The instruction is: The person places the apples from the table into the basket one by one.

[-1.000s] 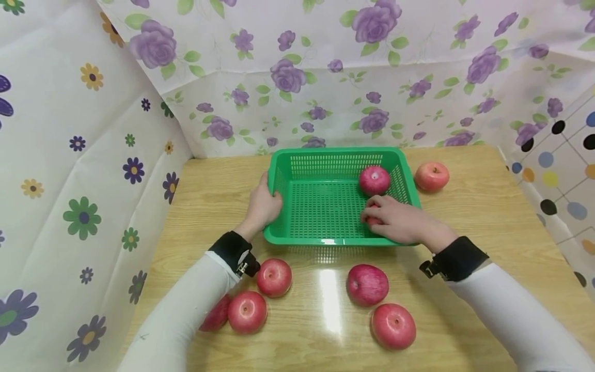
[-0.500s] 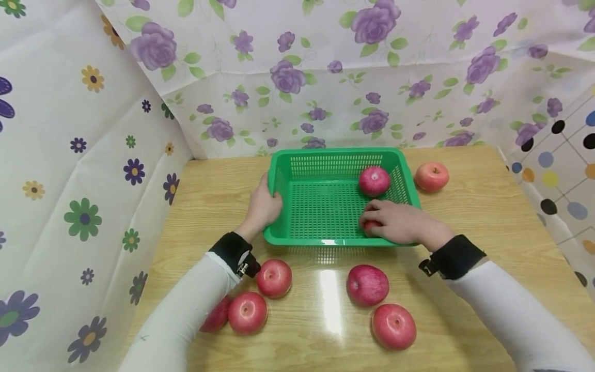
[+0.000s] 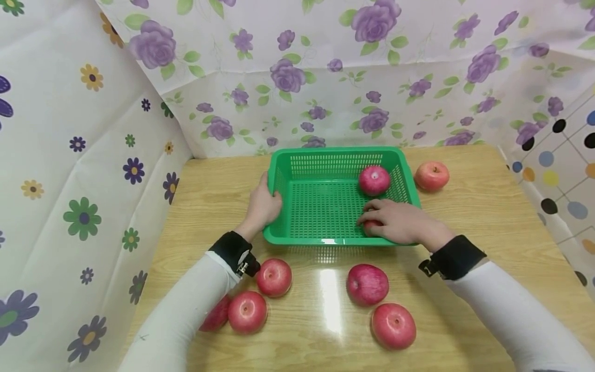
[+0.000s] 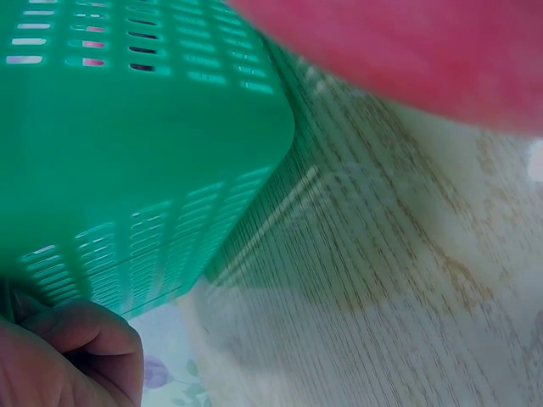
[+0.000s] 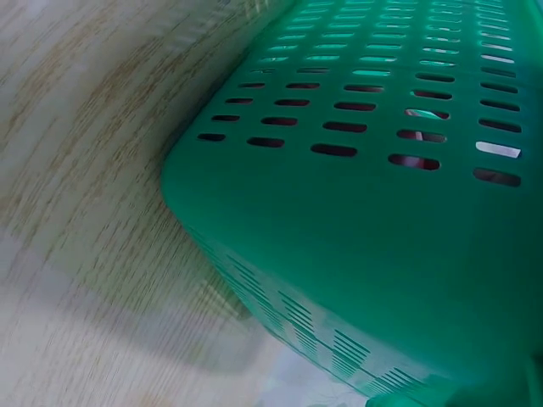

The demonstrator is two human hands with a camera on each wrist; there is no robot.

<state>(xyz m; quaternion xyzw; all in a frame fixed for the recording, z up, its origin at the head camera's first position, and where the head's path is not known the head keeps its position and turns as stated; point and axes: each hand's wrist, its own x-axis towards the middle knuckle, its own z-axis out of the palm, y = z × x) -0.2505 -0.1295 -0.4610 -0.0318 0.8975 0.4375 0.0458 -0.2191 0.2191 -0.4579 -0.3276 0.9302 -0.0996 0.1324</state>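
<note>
A green plastic basket (image 3: 325,241) with slotted sides rests on the wooden table. My left hand (image 3: 264,206) grips its left rim, thumb over the edge; in the left wrist view, the curled left hand (image 4: 72,356) shows against the basket's wall (image 4: 144,127). Inside the basket at the front right, my right hand (image 3: 395,219) curves its fingers over a red apple (image 3: 373,228), which it mostly covers. Behind that hand, a darker red apple (image 3: 374,181) lies in the back right of the basket. The right wrist view is filled by the basket's outer wall (image 5: 322,220).
Outside the basket, a paler apple (image 3: 432,176) sits at its right. In front lie a dark red apple (image 3: 368,285) and a red apple (image 3: 393,326). By the left forearm are an apple (image 3: 274,278), another apple (image 3: 248,312) and a partly hidden apple (image 3: 216,315). Flowered sheets enclose the table (image 3: 488,217).
My right hand has shifted slightly over the apple, its fingertips reaching a little farther left. The left hand and the basket have stayed in place.
</note>
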